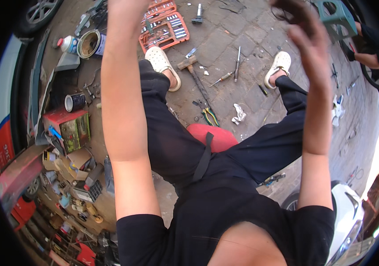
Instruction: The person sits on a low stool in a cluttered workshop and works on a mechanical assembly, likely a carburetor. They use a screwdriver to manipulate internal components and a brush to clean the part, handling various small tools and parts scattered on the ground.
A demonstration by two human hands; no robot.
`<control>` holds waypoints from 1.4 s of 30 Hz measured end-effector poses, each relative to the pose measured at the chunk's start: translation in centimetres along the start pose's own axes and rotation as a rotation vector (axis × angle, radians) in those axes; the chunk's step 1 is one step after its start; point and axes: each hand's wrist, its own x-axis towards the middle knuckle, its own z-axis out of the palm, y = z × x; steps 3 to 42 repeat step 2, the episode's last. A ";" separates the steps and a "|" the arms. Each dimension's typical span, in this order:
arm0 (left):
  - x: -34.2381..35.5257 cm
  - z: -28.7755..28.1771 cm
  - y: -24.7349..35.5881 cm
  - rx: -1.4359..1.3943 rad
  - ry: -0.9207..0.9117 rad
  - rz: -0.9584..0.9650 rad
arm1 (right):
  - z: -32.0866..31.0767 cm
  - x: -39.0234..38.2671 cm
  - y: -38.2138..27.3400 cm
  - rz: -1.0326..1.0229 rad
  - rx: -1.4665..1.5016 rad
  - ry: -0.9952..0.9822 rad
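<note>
My left arm reaches up the frame, and only the base of my left hand (pixel 129 6) shows at the top edge; its fingers are cut off. My right hand (pixel 307 37) is raised at the upper right, slightly blurred. Its thumb stands apart from the dark, bent fingers, and I make out nothing held between them. Beneath my arms lie an open orange socket set (pixel 165 29), a hammer (pixel 189 65), screwdrivers (pixel 237 64) and pliers with yellow-green handles (pixel 209 116). Neither hand touches these tools.
I sit on a red seat (pixel 214 136), white clogs (pixel 157 58) on the paving. Cans (pixel 75 102), a red-green box (pixel 69 128) and cardboard boxes (pixel 80 162) crowd the left. Crumpled foil (pixel 239 114) lies ahead. At the upper right are a green stool (pixel 337 18) and another person's arm (pixel 369 60).
</note>
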 end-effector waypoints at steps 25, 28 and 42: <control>-0.9 1.3 2.0 0.029 -0.020 -0.089 | -4.1 -0.7 -1.4 -0.233 0.020 0.020; -0.9 1.3 2.0 0.029 -0.020 -0.089 | -4.1 -0.7 -1.4 -0.233 0.020 0.020; -0.9 1.3 2.0 0.029 -0.020 -0.089 | -4.1 -0.7 -1.4 -0.233 0.020 0.020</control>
